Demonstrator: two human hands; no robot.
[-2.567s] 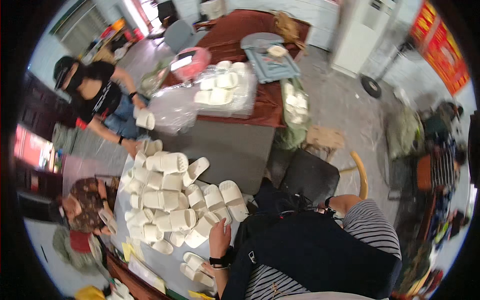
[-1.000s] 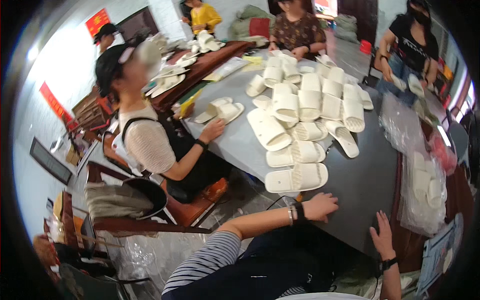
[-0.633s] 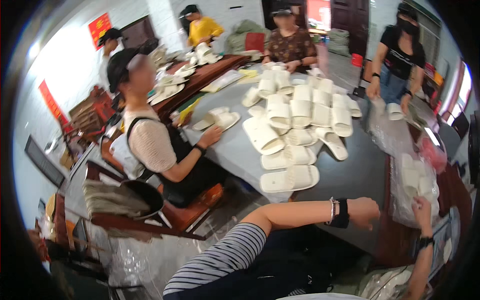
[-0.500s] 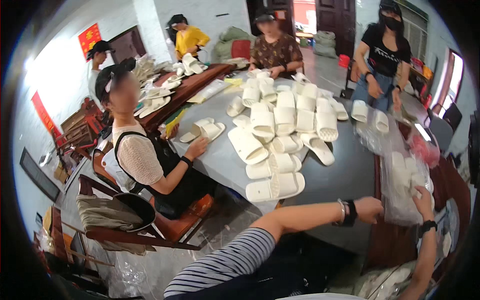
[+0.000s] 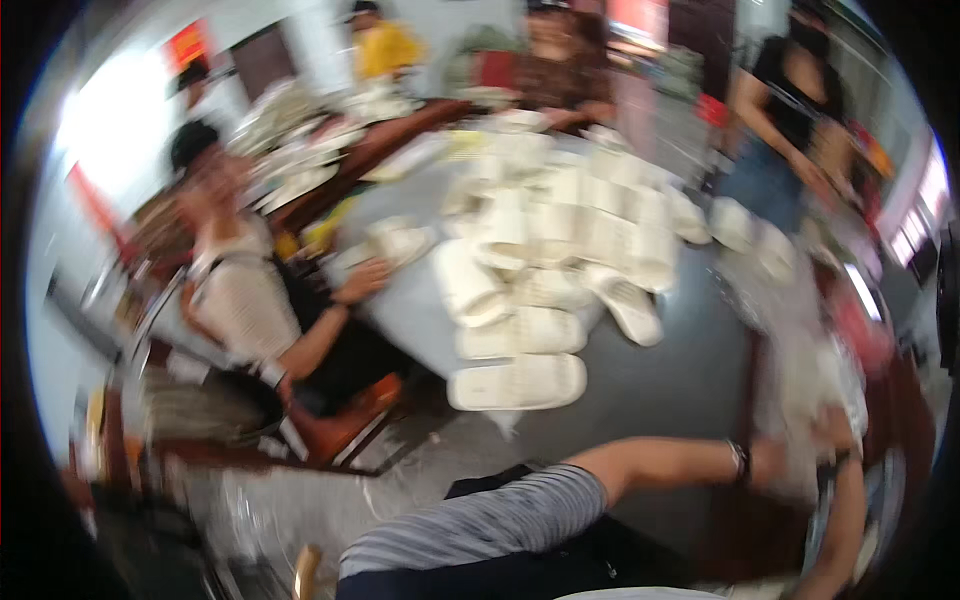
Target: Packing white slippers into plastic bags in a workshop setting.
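Hands meet at a clear plastic bag (image 5: 800,400); left hand (image 5: 775,462) and right hand (image 5: 835,430) touch it; grip too blurred to tell.

We count four other people around the long grey table (image 5: 690,370): one seated person in a pale top (image 5: 245,300), one in a yellow top (image 5: 385,45), one in a dark patterned top (image 5: 565,70), one standing in black (image 5: 790,90). White foam slippers (image 5: 515,382) lie heaped; blur lets us separate only about three nearest pairs. One orange-seated chair (image 5: 345,425).
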